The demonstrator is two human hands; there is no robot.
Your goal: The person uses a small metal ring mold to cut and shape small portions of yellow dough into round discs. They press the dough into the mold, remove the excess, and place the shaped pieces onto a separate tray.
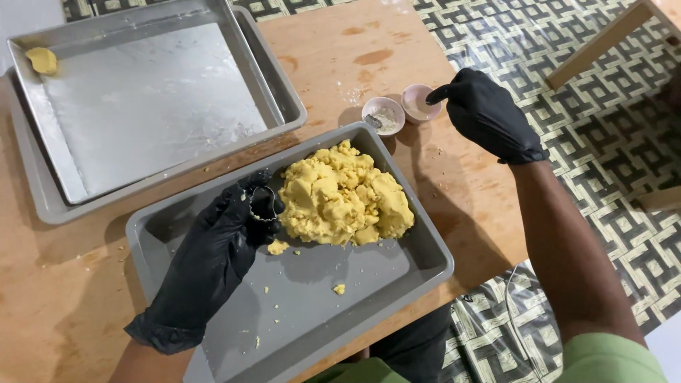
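The landmark here is the grey tray that lies nearest to the person on the wooden table. Inside this tray, in its far part, sits a big lump of yellow dough. A few small crumbs of the same dough lie on the tray floor, on the near side of the lump.

The left hand, in a black glove, is over the left half of the tray. Its fingers are closed around a small metal cutter, which has a wavy edge. The cutter is just beside the left edge of the dough lump; I cannot tell if it touches the dough.

The right hand, also in a black glove, is beyond the far right corner of the tray, well apart from the dough. Its fingers are curled narrow and the pointing finger reaches into a small pink bowl; whether it pinches something there is hidden. Just left of this bowl stands a small white bowl with pale powder, almost at the far edge of the tray.

Beyond the far left side of the tray lie two stacked metal baking trays, and one small yellow dough piece sits in the far left corner of the upper one.
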